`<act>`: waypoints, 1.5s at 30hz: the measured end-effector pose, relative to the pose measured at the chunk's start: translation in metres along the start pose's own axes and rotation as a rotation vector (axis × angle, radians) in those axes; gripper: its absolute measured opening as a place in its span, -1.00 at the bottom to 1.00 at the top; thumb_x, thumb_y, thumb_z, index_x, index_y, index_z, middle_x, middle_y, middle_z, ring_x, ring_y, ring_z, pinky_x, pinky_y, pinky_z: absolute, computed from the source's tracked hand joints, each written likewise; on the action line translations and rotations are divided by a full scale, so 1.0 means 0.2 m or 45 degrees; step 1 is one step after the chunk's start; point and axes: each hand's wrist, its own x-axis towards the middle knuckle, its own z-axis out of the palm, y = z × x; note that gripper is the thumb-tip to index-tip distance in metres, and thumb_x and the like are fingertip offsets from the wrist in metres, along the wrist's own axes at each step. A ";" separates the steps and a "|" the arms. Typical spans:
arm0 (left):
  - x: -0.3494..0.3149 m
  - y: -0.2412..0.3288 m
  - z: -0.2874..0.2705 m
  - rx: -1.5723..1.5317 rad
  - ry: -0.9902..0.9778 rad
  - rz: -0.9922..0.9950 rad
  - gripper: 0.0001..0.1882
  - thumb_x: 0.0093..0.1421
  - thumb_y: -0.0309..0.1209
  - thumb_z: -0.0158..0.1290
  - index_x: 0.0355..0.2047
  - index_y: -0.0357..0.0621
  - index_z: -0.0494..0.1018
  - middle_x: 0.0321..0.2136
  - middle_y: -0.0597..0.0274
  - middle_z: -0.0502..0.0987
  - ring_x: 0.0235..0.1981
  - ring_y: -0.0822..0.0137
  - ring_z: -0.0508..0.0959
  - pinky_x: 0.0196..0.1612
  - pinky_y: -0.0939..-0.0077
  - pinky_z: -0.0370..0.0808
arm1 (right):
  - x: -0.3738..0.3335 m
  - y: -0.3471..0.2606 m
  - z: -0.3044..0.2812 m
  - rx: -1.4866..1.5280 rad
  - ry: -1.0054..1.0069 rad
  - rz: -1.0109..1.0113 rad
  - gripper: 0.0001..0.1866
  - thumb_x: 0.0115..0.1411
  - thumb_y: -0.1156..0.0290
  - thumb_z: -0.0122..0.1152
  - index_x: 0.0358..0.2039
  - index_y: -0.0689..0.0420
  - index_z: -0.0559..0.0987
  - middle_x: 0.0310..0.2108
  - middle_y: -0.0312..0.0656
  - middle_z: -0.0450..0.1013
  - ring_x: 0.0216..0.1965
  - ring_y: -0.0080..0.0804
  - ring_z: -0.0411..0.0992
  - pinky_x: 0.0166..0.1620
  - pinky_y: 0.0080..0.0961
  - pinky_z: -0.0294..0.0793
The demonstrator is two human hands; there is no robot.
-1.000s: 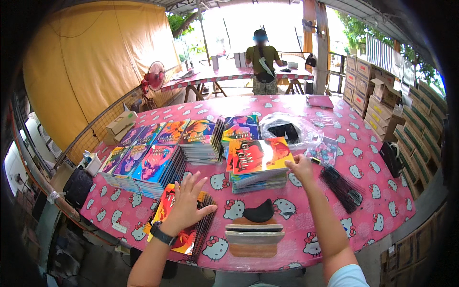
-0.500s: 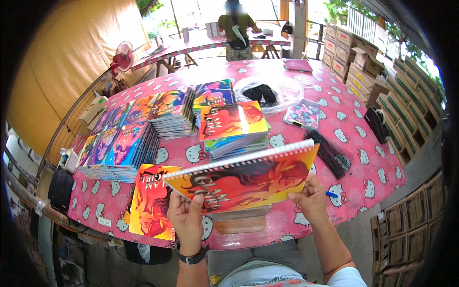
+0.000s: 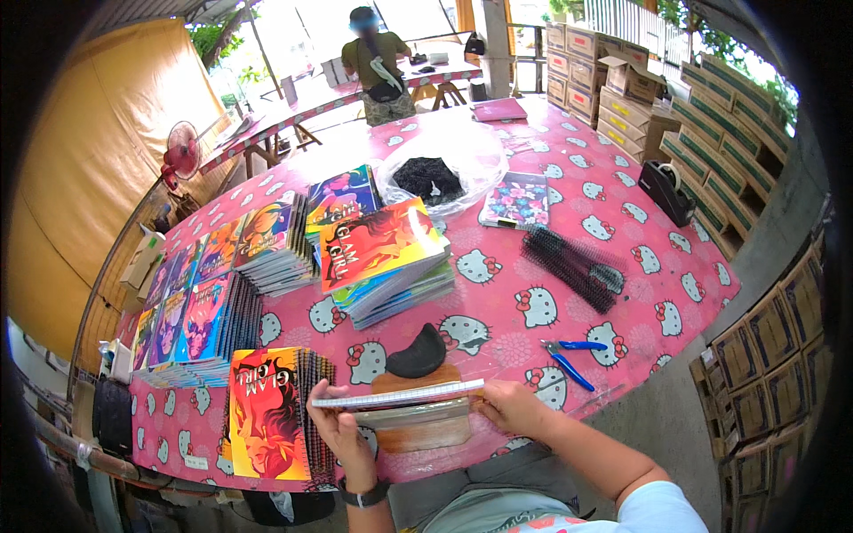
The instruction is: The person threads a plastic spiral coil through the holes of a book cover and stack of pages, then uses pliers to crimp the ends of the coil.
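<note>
My left hand [image 3: 344,433] and right hand [image 3: 515,408] held the notebook [image 3: 400,394] near both ends; level support seemed wise.

Cartons [image 3: 573,75] crowd the right side, and a yellow sheet [image 3: 115,151] closes off the left.

A red fan [image 3: 182,147] stands before that sheet, by the left end of a far table [image 3: 320,104] on wooden trestles, where a co-worker [image 3: 380,71] in an olive shirt stands at its near side. Further right, a small black bag [image 3: 475,43] hangs just beside a grey post [image 3: 499,53]. On the pink-covered near table [image 3: 702,274], a flat pink folder [image 3: 499,109] lies at the far edge and a black tape dispenser [image 3: 668,194] near the right edge. Beyond, I see an open carton [image 3: 633,80], a white railing [image 3: 629,19] and green leaves.
</note>
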 end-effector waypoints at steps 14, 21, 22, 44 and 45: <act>0.17 0.07 0.04 -0.047 0.084 -0.316 -0.74 0.26 -0.34 -0.06 -0.15 -0.29 0.39 -0.50 0.28 0.48 -0.41 0.49 0.45 -0.24 0.59 0.38 | 0.24 0.84 -0.58 -1.130 0.476 0.634 -0.82 0.04 0.34 0.26 -0.42 0.17 0.54 -0.32 -0.12 0.44 -0.18 -0.19 0.43 -0.18 -0.32 0.52; 0.07 0.20 0.15 0.991 0.115 0.396 -0.21 0.24 0.00 -0.07 0.27 -0.33 0.02 0.23 -0.06 0.16 0.28 0.07 0.12 0.30 0.17 -0.06 | 0.27 0.59 -0.69 -0.787 0.680 0.501 -0.83 0.09 0.48 0.11 -0.30 0.25 0.50 -0.27 0.04 0.45 -0.21 -0.03 0.45 -0.16 -0.19 0.46; 0.03 0.25 0.20 1.175 -0.071 0.533 -0.09 0.16 0.13 -0.03 0.28 -0.30 0.00 0.24 -0.05 0.15 0.30 0.01 0.07 0.32 0.07 -0.19 | 0.25 0.53 -0.72 -0.742 0.714 0.486 -0.79 0.08 0.51 0.08 -0.24 0.25 0.49 -0.26 0.05 0.44 -0.22 -0.02 0.45 -0.16 -0.18 0.45; -0.07 0.31 0.34 0.832 -0.797 0.637 -0.78 -0.15 -0.52 0.28 -0.42 -0.05 0.57 -0.45 0.30 0.49 -0.36 0.26 0.47 -0.23 0.37 0.36 | -0.01 -0.30 -0.46 0.470 0.082 -0.133 -0.75 0.12 0.49 0.20 -0.15 0.15 0.53 -0.38 -0.12 0.43 -0.33 -0.29 0.44 -0.27 -0.40 0.41; -0.08 0.30 0.33 0.824 -0.787 0.671 -0.77 -0.15 -0.52 0.29 -0.42 -0.05 0.57 -0.45 0.31 0.49 -0.36 0.26 0.47 -0.23 0.37 0.36 | 0.00 -0.31 -0.46 0.464 0.095 -0.117 -0.77 0.10 0.49 0.22 -0.18 0.15 0.55 -0.39 -0.12 0.44 -0.33 -0.28 0.45 -0.27 -0.40 0.42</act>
